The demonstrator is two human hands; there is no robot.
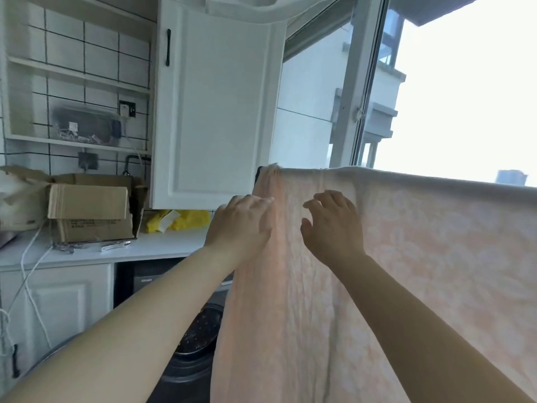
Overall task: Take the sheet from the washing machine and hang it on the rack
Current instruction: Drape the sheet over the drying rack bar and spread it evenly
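Two bare forearms reach up: left hand (244, 221) flat and right hand (334, 225) spread-fingered, gripping nothing, on one peach sheet (406, 257); white counter (162, 245) holds one cardboard box (87, 210).

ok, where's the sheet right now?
Head view, right half: the sheet hangs over the rack before the window, bunched at its left end, with both hands at that end.

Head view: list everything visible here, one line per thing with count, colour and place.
sheet: one, pale peach, draped over the rack at right, bunched at its left end
wall cabinet: one, white, centre
shelves: several, white, upper left
cardboard boxes: at least two, brown, on the counter
counter: one, white, left
yellow bag: one, under the cabinet
washing machine: one, dark, door open, below the counter
window: one, right
left hand: on the bunched edge
right hand: fingers spread on the sheet
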